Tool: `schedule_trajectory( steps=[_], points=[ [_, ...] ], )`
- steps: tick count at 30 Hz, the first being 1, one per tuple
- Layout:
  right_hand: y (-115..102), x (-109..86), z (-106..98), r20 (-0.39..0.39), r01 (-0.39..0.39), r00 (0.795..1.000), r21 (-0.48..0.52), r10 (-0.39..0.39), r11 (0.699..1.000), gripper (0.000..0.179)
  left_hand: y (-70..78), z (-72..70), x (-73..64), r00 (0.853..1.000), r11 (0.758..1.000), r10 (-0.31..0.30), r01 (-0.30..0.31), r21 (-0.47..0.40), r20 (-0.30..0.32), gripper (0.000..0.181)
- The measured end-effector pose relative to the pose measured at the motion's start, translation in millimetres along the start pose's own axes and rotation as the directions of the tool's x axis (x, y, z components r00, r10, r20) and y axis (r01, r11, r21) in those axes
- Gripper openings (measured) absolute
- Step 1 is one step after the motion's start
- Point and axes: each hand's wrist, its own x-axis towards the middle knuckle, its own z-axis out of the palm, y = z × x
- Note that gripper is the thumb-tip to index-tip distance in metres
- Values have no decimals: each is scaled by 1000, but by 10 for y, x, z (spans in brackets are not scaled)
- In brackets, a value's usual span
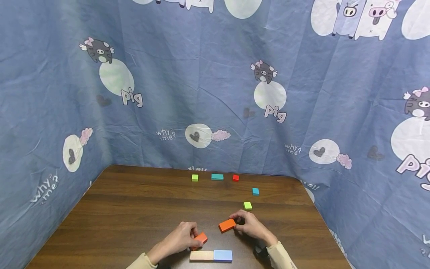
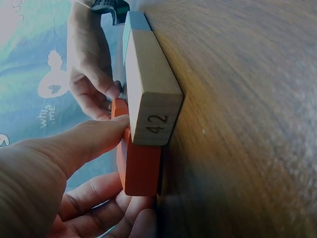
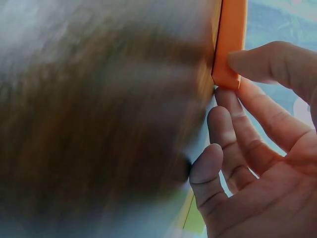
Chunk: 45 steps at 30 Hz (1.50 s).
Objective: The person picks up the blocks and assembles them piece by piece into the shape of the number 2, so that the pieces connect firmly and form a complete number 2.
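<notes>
My left hand (image 1: pixel 178 239) pinches an orange-red block (image 1: pixel 201 238) between thumb and fingers. That block stands just behind a plain wooden block (image 1: pixel 201 256), whose end in the left wrist view is marked 42. End to end with the wooden block, a light blue block (image 1: pixel 223 255) lies on its right. A little farther back, my right hand (image 1: pixel 251 226) holds the right end of an orange block (image 1: pixel 226 225), its left end slanted toward me. In the right wrist view the thumb presses one face of this orange block (image 3: pixel 231 42), with fingertips at its lower end.
Along the back of the brown wooden table (image 1: pixel 134 209) lie a lime block (image 1: pixel 195 178), a teal block (image 1: pixel 217 176) and a red block (image 1: pixel 236 178). A small blue block (image 1: pixel 255 191) and another lime block (image 1: pixel 247 206) sit behind my right hand. A patterned blue curtain (image 1: pixel 228 93) hangs around the table.
</notes>
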Motion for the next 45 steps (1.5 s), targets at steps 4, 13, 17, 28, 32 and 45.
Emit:
schedule_trajectory(
  steps=[4, 13, 17, 28, 32, 45],
  points=[
    [-16, 19, 8, -3, 5, 1000, -6, -5, 1000, 31, 12, -10, 2, 1000, 1000, -9, 9, -7, 1, 28],
    [-49, 66, 53, 17, 1, 1000, 17, -1, 1000, 32, 7, -7, 4, 1000, 1000, -11, 11, 0, -1, 27],
    [-65, 83, 78, 25, -2, 1000, 22, 1, 1000, 32, 0, 2, 0, 1000, 1000, -7, 7, -2, -2, 26],
    [-113, 123, 136, 44, 6, 999, 19, -7, 1000, 31, 22, 1, -15, 1000, 1000, -10, 10, -13, -7, 28],
    [-147, 133, 162, 55, 11, 998, 34, -12, 999, 31, 21, 10, -17, 1000, 1000, -12, 12, -7, -10, 28],
    [-244, 162, 228, 85, 0, 996, 39, -3, 999, 31, 0, 13, -5, 1000, 999, -29, 29, -22, 3, 26]
  ],
)
